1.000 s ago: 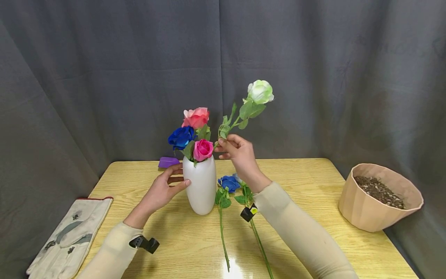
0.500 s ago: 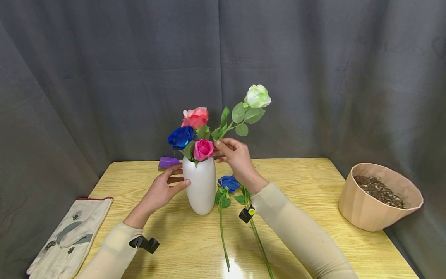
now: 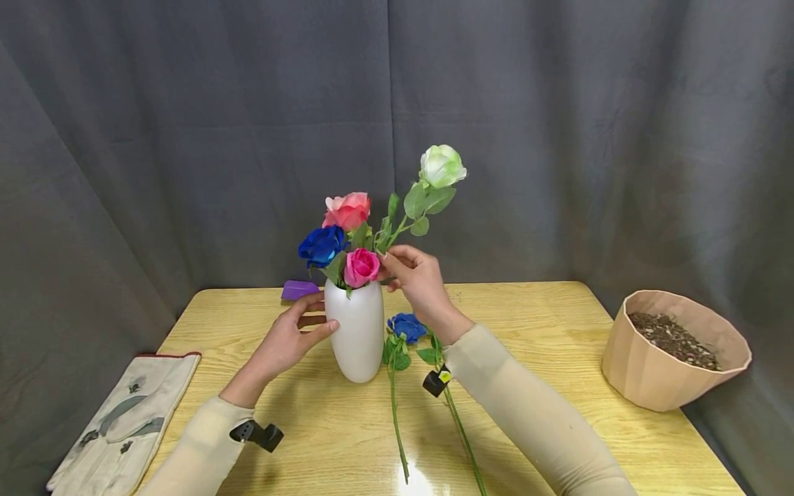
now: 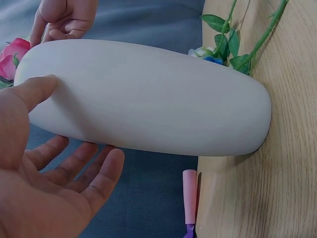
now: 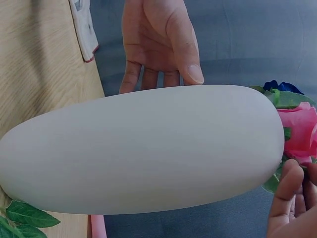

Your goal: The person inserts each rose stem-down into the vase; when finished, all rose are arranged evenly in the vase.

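Observation:
A white vase stands upright on the table, holding a coral rose, a dark blue rose and a pink rose. My left hand holds the vase from its left side, thumb in front and fingers behind. At the vase's right rim, my right hand pinches the stem of a white-green rose, whose bloom leans up and right above the others. The stem's lower end is hidden behind the fingers and the pink rose.
Right of the vase lie a blue rose and another green stem, its bloom hidden in the head view. A peach pot of soil stands far right, fabric gloves far left. Behind the vase lies a purple tool with a pink handle.
The right hand has moved slightly left and closer to the vase rim, bringing the white-green rose left and more upright. The left hand and vase have stayed put.

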`<state>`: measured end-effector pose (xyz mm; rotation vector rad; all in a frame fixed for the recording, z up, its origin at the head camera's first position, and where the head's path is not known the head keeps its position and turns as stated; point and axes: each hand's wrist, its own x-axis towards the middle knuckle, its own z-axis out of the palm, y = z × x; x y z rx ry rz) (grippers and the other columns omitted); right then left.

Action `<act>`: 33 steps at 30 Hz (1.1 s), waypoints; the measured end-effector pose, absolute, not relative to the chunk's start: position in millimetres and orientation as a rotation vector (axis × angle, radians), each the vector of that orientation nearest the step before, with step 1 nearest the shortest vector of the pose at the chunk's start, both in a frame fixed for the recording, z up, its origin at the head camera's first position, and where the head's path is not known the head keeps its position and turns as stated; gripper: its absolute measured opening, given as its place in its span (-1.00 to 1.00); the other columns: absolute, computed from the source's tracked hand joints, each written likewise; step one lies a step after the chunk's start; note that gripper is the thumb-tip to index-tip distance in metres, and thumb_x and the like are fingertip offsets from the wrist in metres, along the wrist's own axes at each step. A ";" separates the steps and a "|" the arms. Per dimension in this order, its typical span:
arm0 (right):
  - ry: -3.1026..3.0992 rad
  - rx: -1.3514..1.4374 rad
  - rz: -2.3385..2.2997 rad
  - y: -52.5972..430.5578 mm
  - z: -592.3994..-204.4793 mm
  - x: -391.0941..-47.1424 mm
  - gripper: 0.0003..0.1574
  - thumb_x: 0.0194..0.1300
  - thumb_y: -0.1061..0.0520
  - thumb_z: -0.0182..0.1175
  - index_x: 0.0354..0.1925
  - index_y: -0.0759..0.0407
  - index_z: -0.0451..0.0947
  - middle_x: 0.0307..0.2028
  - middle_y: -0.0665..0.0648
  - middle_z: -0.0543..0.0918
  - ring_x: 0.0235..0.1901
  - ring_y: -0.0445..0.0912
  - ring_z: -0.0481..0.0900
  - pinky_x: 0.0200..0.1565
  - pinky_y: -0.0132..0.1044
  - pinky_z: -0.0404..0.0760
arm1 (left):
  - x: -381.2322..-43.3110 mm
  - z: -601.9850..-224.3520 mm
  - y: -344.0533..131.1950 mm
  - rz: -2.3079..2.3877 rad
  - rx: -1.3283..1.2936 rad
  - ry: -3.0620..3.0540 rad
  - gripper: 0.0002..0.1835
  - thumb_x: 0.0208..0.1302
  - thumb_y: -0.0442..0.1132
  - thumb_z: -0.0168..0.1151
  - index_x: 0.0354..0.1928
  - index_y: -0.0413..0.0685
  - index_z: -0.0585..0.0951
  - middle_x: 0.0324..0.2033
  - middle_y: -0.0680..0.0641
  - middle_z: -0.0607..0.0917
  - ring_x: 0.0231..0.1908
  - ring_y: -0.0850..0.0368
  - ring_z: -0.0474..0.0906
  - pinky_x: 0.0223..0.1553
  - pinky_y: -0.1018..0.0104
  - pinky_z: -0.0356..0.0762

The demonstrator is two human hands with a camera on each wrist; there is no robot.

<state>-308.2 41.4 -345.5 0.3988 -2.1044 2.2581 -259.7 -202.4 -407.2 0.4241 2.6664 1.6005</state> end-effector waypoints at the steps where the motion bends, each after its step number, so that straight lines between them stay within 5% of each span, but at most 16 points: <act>1: -2.119 0.395 2.252 40.8 -346.1 -308.6 -0.75 0.46 0.13 0.17 -0.03 0.27 0.60 -0.37 -0.02 0.68 -0.41 -0.20 0.67 -0.41 -0.36 0.60 | -259.8 -407.4 -202.5 1.603 0.425 2.666 -0.25 0.34 0.06 0.30 0.45 0.00 0.26 0.29 -0.23 0.49 0.27 -0.26 0.51 0.19 -0.12 0.58; 33: -2.085 0.336 2.295 33.8 -350.4 -311.3 -0.73 0.43 0.05 0.22 -0.03 0.20 0.58 -0.40 0.00 0.63 -0.50 -0.16 0.60 -0.50 -0.35 0.46 | -259.1 -407.0 -202.3 1.602 0.413 2.655 -0.25 0.34 0.07 0.29 0.46 -0.01 0.25 0.30 -0.23 0.47 0.28 -0.26 0.49 0.20 -0.12 0.57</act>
